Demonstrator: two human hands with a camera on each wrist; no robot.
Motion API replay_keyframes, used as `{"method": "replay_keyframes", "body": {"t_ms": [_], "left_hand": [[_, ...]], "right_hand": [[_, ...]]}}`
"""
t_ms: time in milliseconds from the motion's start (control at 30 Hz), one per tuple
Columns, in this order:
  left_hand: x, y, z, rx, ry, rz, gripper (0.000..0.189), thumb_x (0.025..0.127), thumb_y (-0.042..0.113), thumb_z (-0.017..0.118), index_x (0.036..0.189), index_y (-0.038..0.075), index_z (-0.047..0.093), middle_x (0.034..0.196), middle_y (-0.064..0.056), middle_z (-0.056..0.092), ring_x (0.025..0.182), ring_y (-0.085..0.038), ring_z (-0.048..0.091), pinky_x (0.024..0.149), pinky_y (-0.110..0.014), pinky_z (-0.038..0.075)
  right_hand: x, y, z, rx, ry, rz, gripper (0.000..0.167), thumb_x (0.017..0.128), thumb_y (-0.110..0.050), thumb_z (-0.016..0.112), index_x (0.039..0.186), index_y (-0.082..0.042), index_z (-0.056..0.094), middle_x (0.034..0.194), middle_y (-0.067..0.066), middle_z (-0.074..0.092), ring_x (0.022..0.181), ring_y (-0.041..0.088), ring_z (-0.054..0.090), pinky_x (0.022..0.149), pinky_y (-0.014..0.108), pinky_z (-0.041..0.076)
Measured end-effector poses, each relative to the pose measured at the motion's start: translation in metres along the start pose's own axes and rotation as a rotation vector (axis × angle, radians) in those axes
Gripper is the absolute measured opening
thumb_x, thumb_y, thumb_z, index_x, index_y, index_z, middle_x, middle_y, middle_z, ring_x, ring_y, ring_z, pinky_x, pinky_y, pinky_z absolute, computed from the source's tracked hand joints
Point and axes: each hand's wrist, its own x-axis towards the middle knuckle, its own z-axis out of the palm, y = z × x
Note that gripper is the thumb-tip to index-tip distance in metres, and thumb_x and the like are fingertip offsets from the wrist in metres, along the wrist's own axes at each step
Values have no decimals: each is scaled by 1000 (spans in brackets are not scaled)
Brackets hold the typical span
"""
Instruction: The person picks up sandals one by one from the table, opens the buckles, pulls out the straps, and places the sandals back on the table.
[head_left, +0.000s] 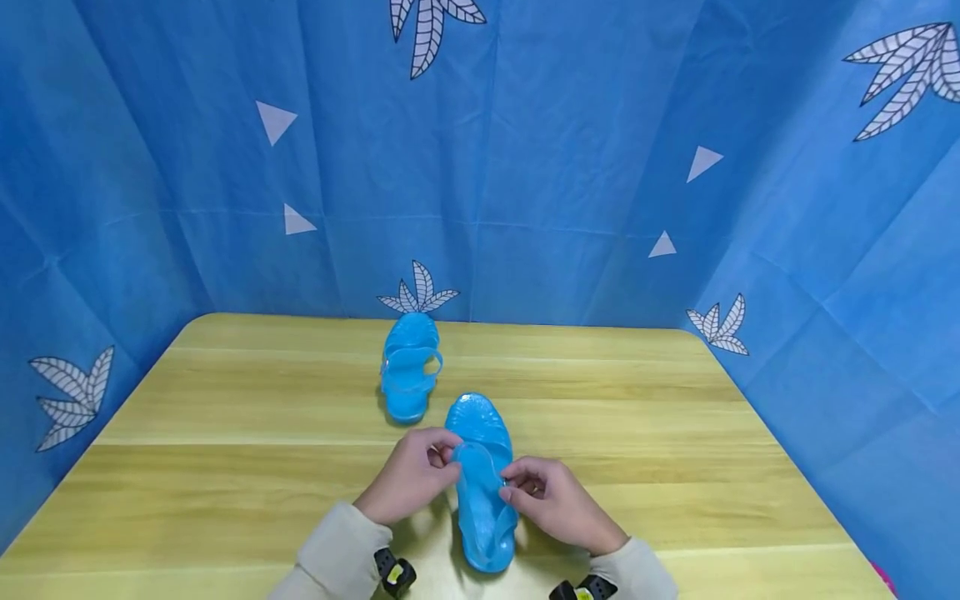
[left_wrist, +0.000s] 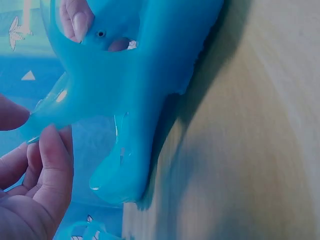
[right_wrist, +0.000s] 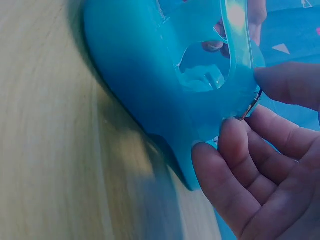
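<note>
A glossy blue jelly sandal (head_left: 480, 417) lies on the table between both hands, its toe pointing away from me. My left hand (head_left: 416, 471) pinches the sandal's upper on its left side between thumb and fingertips. In the left wrist view, the translucent strap (left_wrist: 55, 107) narrows into that pinch. On the other side, my right hand (head_left: 551, 500) holds the strap end by a small metal buckle (right_wrist: 250, 106), with the thumb on top and the fingers below. The ankle strap (right_wrist: 237, 35) arches over the sandal's opening.
A second blue sandal (head_left: 408, 371) sits farther back and slightly left, its strap looped out to the right. The wood-grain table (head_left: 247, 392) meets blue printed cloth (head_left: 570, 167) at the back and sides. Black bands with small cameras (head_left: 395, 573) are on both wrists.
</note>
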Motion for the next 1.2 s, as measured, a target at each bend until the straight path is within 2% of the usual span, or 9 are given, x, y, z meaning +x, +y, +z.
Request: {"method": "replay_keyframes", "body": {"t_ms": [167, 433, 533, 667, 767, 933, 1033, 1200], "left_hand": [[2, -6, -1, -62, -15, -48, 25, 82, 1, 60, 106, -3, 64, 80, -3, 52, 67, -13, 49, 58, -20, 43], [4, -13, -1, -180, -30, -169, 33, 83, 3, 58, 115, -2, 60, 83, -6, 52, 51, -9, 38, 49, -20, 35], [5, -16, -2, -201, -26, -208, 37, 84, 4, 59, 120, -2, 58, 85, -6, 52, 51, -10, 40, 50, -22, 38], [8, -18, -1, -223, -37, -227, 37, 86, 5, 59, 121, -5, 56, 87, -8, 53, 58, -13, 49, 58, -27, 49], [10, -18, 0, -171, -36, -216, 37, 86, 8, 61, 121, -4, 56, 91, -9, 55, 64, -16, 54, 63, -32, 52], [13, -13, 2, 58, -24, -130, 42, 85, 15, 66, 123, -1, 56, 101, -9, 60, 84, -19, 58, 73, -35, 52], [14, -6, 4, 159, -30, -79, 44, 86, 17, 67, 125, -1, 56, 107, -9, 59, 94, -22, 56, 80, -37, 51], [14, 2, 6, 235, -80, 16, 40, 88, 18, 65, 124, 2, 58, 123, -12, 55, 111, -29, 54, 92, -45, 47]], "right_hand": [[2, -2, 0, 8, -15, 7, 23, 90, -18, 63, 106, -2, 64, 90, 5, 64, 78, 9, 59, 67, 23, 51], [4, -1, 1, -40, -37, 21, 21, 89, -9, 62, 107, 3, 62, 90, 7, 63, 74, 7, 56, 64, 21, 50], [3, 0, 2, -36, -33, 28, 23, 89, -9, 64, 109, 2, 62, 90, 6, 62, 74, 7, 56, 64, 21, 50], [0, 3, 3, -1, -15, 43, 27, 88, -15, 66, 112, -2, 62, 91, 4, 63, 75, 7, 56, 63, 22, 50], [-3, 3, 4, 24, -2, 43, 30, 88, -18, 66, 114, -2, 61, 96, 6, 64, 75, 7, 57, 63, 22, 50], [-9, 2, 5, 40, 20, 61, 32, 87, -20, 68, 114, -4, 61, 103, 7, 64, 77, 9, 58, 66, 23, 50], [-11, 1, 6, 25, 54, 68, 32, 86, -20, 69, 112, -3, 61, 101, 9, 63, 76, 9, 57, 66, 23, 50], [-11, 1, 7, -18, 94, 80, 27, 86, -22, 70, 104, -4, 62, 90, 5, 60, 73, 9, 54, 62, 22, 48]]}}
